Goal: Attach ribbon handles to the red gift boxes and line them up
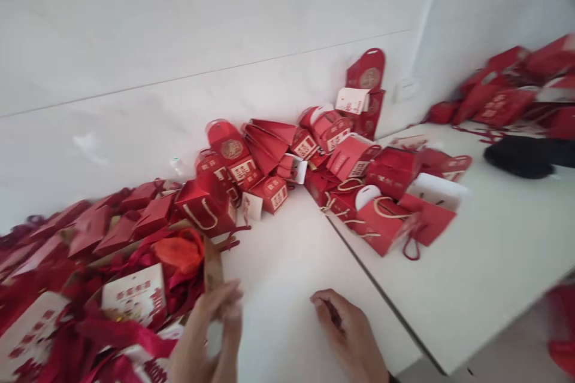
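My left hand (pixel 209 335) is beside an open brown-lined carton (pixel 214 266) at the lower left, its thumb and fingertips brought together. The fingertips are blurred, and whatever is between them, if anything, cannot be made out. Over the white table (pixel 274 275), my right hand (pixel 348 335) is loosely curled, with nothing seen in it. In and around the carton lie dark red ribbons (pixel 121 335), a bright red-orange piece of thin material (pixel 179 253) and a white printed card (pixel 135 296). Just behind the carton stands a red gift bag (pixel 206 209) with a cream cord handle.
Red gift boxes (pixel 272 193) with printed labels are heaped along the white wall (pixel 179 42). Red bags with cord handles (pixel 381 224) lie across the table seam (pixel 372 278). Further right are a black cloth-like item (pixel 518 157) and another pile of red packages (pixel 507 105).
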